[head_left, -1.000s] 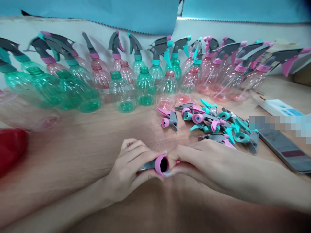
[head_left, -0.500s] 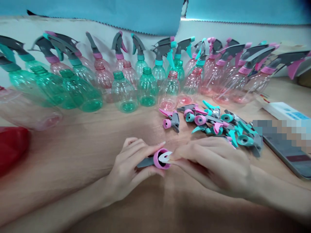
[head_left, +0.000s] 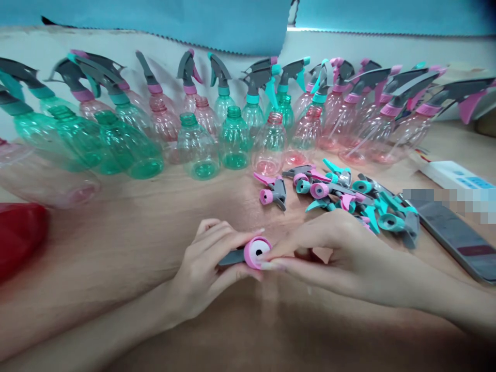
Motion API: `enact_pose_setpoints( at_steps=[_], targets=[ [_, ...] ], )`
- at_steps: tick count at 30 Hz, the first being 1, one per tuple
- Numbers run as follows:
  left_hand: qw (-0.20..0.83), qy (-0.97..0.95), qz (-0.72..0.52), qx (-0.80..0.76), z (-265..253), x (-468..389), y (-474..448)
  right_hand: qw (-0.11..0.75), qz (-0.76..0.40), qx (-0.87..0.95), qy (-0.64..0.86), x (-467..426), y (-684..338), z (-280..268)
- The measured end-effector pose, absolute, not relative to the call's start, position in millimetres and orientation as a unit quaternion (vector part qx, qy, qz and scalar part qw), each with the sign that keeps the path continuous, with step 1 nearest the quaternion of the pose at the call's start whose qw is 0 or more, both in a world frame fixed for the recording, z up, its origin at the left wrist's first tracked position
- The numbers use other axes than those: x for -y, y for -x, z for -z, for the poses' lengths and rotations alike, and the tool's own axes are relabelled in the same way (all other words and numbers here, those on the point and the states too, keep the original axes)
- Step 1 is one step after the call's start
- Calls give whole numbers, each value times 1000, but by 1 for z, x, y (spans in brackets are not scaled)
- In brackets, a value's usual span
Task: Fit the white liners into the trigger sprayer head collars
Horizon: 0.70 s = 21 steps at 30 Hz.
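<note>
My left hand (head_left: 211, 263) is closed around a grey trigger spray head (head_left: 231, 258), whose pink collar (head_left: 250, 258) faces up and to the right. Inside that collar lies a white ring-shaped washer (head_left: 256, 247) with a dark hole in its middle. The thumb and fingertips of my right hand (head_left: 337, 258) are together at the washer's right edge, touching the collar's rim. Just beyond, a pink and grey spray head (head_left: 274, 194) lies loose beside a pile of teal and pink spray heads (head_left: 341, 191).
Green bottles (head_left: 234, 137) and clear pink bottles (head_left: 270, 144) stand along the back, several topped with spray heads. At the right are a phone (head_left: 457, 237) and a white box (head_left: 453, 173). A red object (head_left: 21, 235) sits at the left edge.
The white washer, earlier tilted and partly out of the collar, now lies flat inside it. My right hand has turned and its fingers have moved to the rim. The left hand has stayed put.
</note>
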<state>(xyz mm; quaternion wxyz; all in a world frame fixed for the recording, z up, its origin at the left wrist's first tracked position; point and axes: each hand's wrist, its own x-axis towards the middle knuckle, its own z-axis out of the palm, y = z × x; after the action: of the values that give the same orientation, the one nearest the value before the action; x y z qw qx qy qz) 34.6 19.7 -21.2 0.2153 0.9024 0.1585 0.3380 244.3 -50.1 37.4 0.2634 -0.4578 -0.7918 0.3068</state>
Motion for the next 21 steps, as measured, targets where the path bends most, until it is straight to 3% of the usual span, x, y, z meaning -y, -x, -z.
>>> enact_pose_setpoints(
  at_steps=[15, 21],
  targets=[
    [228, -901, -334, -156, 19, -20, -35, 280, -168, 820, 470, 47, -248, -28],
    [212, -905, -335, -155, 19, -19, -36, 249, -166, 834, 465, 50, -247, -32]
  ],
)
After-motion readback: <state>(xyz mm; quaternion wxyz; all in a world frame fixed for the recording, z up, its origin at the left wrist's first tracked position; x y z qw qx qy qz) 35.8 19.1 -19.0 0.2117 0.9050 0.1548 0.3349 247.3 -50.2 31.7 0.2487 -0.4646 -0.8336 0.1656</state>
